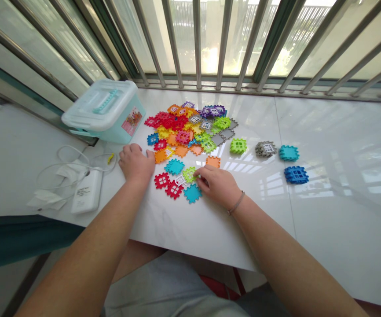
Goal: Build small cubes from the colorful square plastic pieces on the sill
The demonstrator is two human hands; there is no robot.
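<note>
My right hand [217,184] pinches the edge of a lime-green building tile [189,175] with a window pattern. Around that tile lie a turquoise tile [192,193], a white window-frame piece [180,180], two red tiles [162,180] and another turquoise tile [174,166]. An orange tile [213,161] rests just beyond my right hand. My left hand [137,164] lies on the white surface, fingers apart and holding nothing, left of a mixed pile of tiles [181,138] in red, yellow, orange, grey, green and purple.
To the right stand small stacks: lime green [238,146], grey [265,149], turquoise [289,153] and blue [296,175]. A lidded turquoise box [111,115] sits at the back left. A white power bank [87,191] with a cable lies at left. Metal bars [197,48] line the back.
</note>
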